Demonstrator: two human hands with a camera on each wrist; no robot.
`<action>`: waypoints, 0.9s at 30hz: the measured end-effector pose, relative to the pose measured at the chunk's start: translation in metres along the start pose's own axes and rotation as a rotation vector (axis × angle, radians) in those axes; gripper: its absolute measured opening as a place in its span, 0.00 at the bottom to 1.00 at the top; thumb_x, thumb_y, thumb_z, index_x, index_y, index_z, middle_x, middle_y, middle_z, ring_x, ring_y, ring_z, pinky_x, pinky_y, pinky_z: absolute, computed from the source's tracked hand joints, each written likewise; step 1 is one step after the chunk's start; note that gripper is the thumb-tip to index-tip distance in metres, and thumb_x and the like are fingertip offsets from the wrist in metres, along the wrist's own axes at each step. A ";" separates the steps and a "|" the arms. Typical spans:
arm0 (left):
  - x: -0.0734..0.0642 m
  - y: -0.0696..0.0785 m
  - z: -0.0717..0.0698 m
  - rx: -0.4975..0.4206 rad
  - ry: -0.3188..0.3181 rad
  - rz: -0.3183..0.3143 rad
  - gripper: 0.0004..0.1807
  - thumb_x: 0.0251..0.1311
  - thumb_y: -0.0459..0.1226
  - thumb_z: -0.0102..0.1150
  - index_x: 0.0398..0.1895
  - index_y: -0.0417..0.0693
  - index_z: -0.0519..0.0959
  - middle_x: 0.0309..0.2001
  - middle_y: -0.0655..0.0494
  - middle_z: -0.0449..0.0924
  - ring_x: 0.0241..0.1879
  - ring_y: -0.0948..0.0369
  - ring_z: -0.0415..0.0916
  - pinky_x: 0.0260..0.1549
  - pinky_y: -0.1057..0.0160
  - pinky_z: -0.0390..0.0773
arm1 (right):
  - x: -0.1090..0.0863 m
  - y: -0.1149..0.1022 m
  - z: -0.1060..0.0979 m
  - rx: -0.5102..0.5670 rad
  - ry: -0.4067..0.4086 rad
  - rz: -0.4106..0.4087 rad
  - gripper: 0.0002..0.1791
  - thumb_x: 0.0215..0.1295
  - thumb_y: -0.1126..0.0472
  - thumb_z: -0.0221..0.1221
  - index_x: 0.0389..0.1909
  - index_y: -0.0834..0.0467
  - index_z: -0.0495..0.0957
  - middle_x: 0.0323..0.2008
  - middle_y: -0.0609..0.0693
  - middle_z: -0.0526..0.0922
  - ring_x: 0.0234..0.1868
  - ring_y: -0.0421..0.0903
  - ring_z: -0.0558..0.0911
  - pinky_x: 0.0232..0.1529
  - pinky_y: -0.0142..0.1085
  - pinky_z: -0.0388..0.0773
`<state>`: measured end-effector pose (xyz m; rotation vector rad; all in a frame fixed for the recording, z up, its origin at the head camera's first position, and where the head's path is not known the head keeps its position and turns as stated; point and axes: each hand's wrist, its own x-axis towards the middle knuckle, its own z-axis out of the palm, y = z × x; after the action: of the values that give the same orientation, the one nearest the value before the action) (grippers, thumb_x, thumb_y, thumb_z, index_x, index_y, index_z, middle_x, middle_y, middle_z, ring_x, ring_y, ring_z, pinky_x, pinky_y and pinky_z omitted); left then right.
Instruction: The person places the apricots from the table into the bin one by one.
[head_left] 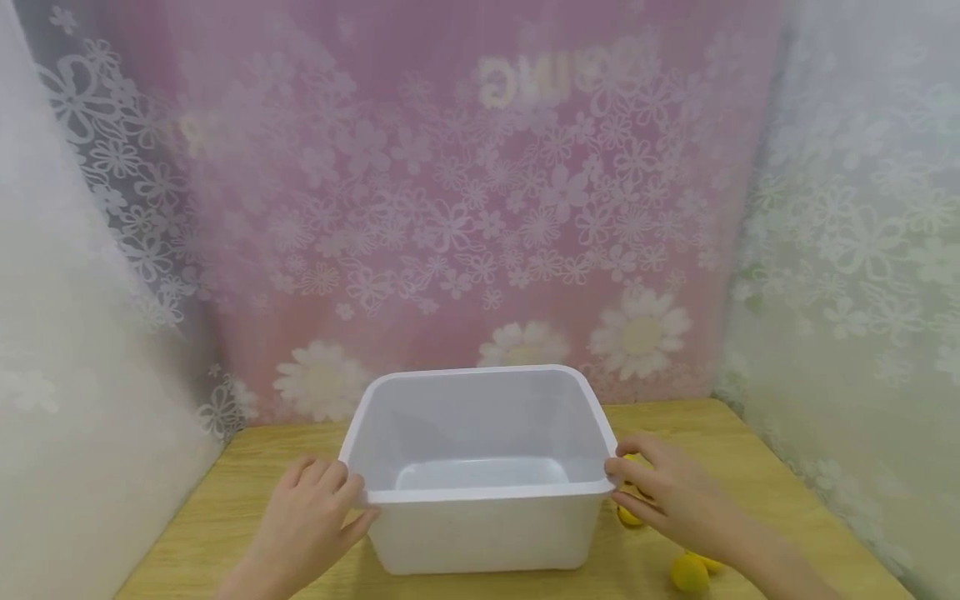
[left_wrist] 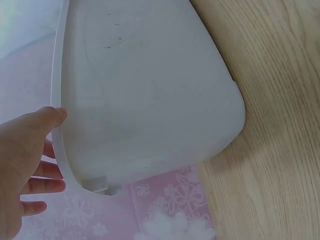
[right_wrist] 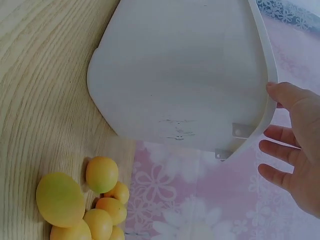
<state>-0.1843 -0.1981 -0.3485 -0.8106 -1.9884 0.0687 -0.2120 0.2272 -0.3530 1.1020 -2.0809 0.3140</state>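
Seemingly, positioning is in hand: left hand (head_left: 307,512) and right hand (head_left: 678,496) pinch the white basin (head_left: 480,535) by its near corners, between the table's (head_left: 232,473) side edges (yellow fruit (head_left: 688,572) lies towards the right one), and the next move calls for level, matched grips.

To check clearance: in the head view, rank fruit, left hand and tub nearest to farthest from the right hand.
1. Tub: rim pinched by the right hand.
2. Fruit: on the table, to the right.
3. Left hand: at the tub's left rim.
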 end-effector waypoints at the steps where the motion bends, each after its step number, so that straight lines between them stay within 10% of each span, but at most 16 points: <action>1: 0.000 0.001 -0.001 -0.006 0.003 0.000 0.27 0.67 0.54 0.31 0.17 0.47 0.67 0.20 0.56 0.63 0.24 0.53 0.70 0.34 0.48 0.71 | -0.001 0.000 -0.001 -0.004 -0.002 -0.002 0.18 0.67 0.41 0.44 0.37 0.47 0.77 0.40 0.46 0.74 0.29 0.36 0.68 0.26 0.29 0.69; 27: -0.002 0.025 -0.006 -0.022 0.078 0.030 0.29 0.69 0.55 0.30 0.16 0.48 0.66 0.21 0.57 0.64 0.27 0.52 0.70 0.36 0.50 0.72 | -0.022 -0.003 -0.022 0.033 -0.004 0.002 0.14 0.66 0.41 0.49 0.37 0.44 0.77 0.43 0.44 0.74 0.35 0.37 0.69 0.32 0.24 0.65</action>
<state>-0.1662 -0.1816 -0.3554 -0.8451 -1.9068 0.0323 -0.1904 0.2498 -0.3534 1.1211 -2.0868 0.3490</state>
